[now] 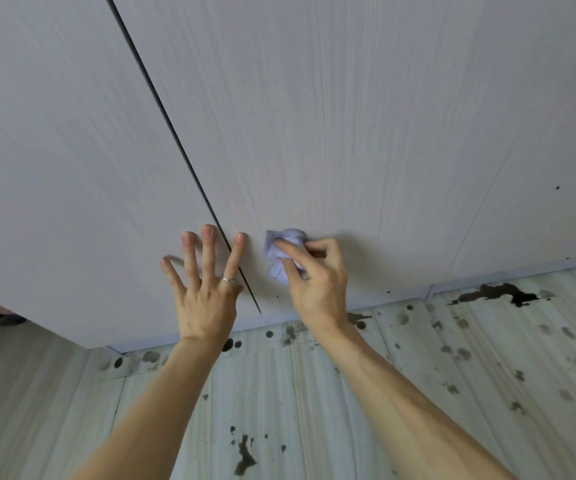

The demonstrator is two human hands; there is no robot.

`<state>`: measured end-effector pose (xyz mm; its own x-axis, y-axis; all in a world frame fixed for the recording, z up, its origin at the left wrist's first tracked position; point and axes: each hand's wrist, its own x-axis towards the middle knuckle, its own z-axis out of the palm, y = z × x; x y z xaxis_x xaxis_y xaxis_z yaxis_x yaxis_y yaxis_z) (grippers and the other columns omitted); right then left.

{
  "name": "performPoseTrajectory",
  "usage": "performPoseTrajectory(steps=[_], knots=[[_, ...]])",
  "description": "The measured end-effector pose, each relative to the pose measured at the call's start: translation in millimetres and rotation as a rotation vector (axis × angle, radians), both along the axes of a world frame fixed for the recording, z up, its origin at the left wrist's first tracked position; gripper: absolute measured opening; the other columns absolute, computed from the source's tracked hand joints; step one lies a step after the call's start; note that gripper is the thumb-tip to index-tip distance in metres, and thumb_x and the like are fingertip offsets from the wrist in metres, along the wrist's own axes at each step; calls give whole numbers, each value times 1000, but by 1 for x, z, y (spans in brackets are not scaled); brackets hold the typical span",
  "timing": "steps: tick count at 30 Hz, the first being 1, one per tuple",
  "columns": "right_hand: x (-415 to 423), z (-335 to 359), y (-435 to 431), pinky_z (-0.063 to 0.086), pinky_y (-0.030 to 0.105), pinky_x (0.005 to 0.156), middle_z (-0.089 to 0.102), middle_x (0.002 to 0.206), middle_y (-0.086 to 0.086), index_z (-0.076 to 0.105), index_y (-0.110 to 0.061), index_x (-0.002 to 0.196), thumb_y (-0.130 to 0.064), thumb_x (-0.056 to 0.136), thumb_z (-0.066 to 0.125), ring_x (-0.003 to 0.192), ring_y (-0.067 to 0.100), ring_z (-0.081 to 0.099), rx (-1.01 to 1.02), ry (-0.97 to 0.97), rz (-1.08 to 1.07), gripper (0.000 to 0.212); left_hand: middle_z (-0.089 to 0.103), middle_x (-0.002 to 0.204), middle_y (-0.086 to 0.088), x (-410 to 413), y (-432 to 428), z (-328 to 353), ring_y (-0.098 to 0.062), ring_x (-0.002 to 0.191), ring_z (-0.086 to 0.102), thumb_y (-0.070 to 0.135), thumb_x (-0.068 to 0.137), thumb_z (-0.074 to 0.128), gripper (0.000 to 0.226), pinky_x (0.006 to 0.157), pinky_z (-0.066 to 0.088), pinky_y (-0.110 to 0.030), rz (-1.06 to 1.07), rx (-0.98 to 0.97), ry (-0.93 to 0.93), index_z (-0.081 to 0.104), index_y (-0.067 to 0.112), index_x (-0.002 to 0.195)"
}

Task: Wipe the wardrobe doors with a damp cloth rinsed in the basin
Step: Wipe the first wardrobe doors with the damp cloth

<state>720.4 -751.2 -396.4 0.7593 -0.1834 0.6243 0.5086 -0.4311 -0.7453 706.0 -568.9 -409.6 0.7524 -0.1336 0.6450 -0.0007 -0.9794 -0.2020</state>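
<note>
Two pale wood-grain wardrobe doors fill the upper view, the left door (71, 168) and the right door (383, 133), split by a dark narrow gap (175, 133). My right hand (317, 282) grips a bunched light-purple cloth (284, 252) and presses it against the lower part of the right door, just right of the gap. My left hand (206, 292) lies flat with fingers spread, its fingertips touching both doors across the gap. A ring sits on one finger of that hand. No basin is in view.
Below the doors' bottom edge runs a pale striped floor (452, 393) marked with several dark wet-looking spots and blotches. A small dark shape (9, 319) shows at the far left under the wardrobe's corner.
</note>
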Motion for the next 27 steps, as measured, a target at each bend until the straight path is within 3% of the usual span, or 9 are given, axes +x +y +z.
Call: performPoseTrajectory(steps=[3, 6, 10, 13, 16, 19, 21, 24, 27], knots=[[-7, -36, 21, 42, 10, 67, 48, 97, -2, 77, -30, 104, -2, 81, 72, 75, 9, 51, -161, 83, 42, 37, -19, 167, -6, -1, 2, -1, -32, 153, -16, 31, 71, 90, 126, 119, -3, -66, -5, 28, -11, 1, 34, 161], [-20, -83, 29, 32, -1, 70, 42, 94, -13, 76, -24, 104, -1, 87, 62, 88, 14, 52, -127, 518, 111, 32, -18, 167, -5, 0, 5, -2, -33, 153, -15, 24, 72, 90, 125, 118, -2, -68, -19, 23, -11, 2, 34, 161], [-21, -98, 46, 38, -3, 67, 44, 108, -2, 74, -3, 87, 14, 83, 59, 84, 7, 54, 244, 772, -54, 23, -19, 167, -4, 4, 16, -6, -31, 153, -17, 30, 75, 87, 121, 117, 0, -70, -33, 61, -8, 2, 35, 160], [-17, -94, 57, 40, -1, 66, 44, 110, 0, 73, -6, 73, 18, 79, 61, 84, 4, 54, 498, 867, -103, 27, -18, 167, -3, 5, 23, -11, -30, 154, -16, 39, 80, 80, 111, 115, 9, -73, -43, 107, -12, 3, 36, 161], [-11, -95, 54, 44, 3, 55, 61, 103, 5, 73, -12, 65, 19, 76, 60, 77, 11, 60, 674, 910, -107, 36, -19, 167, -2, 5, 27, -12, -28, 154, -16, 40, 82, 78, 110, 116, 7, -72, -54, 103, -10, 2, 37, 160], [2, -101, 17, 45, 9, 55, 68, 69, -3, 70, -22, 58, 16, 74, 60, 67, 18, 62, 807, 896, -240, 43, -20, 167, 0, 5, 25, -12, -27, 154, -18, 40, 82, 78, 110, 116, 6, -72, -55, 92, 0, 1, 38, 160], [15, -106, -27, 47, 19, 62, 64, 69, -5, 71, -19, 70, 14, 79, 58, 68, 17, 60, 824, 924, -247, 36, -21, 167, 0, 5, 24, -11, -27, 153, -18, 39, 82, 78, 110, 115, 5, -73, -57, 89, 7, 1, 38, 160], [40, -118, -105, 46, 33, 64, 63, 69, 10, 64, -4, 67, 24, 70, 46, 72, 25, 58, 1089, 758, -378, 34, -21, 167, -1, 3, 22, -11, -28, 153, -19, 35, 82, 79, 109, 114, 5, -74, -59, 65, 11, 2, 36, 160], [46, -114, -156, 46, 26, 53, 65, 66, 3, 64, -6, 75, 23, 74, 47, 62, 18, 57, 1140, 713, -440, 33, -22, 166, -1, 2, 20, -10, -29, 153, -20, 31, 81, 80, 112, 113, 5, -75, -69, 42, 19, 2, 36, 160]])
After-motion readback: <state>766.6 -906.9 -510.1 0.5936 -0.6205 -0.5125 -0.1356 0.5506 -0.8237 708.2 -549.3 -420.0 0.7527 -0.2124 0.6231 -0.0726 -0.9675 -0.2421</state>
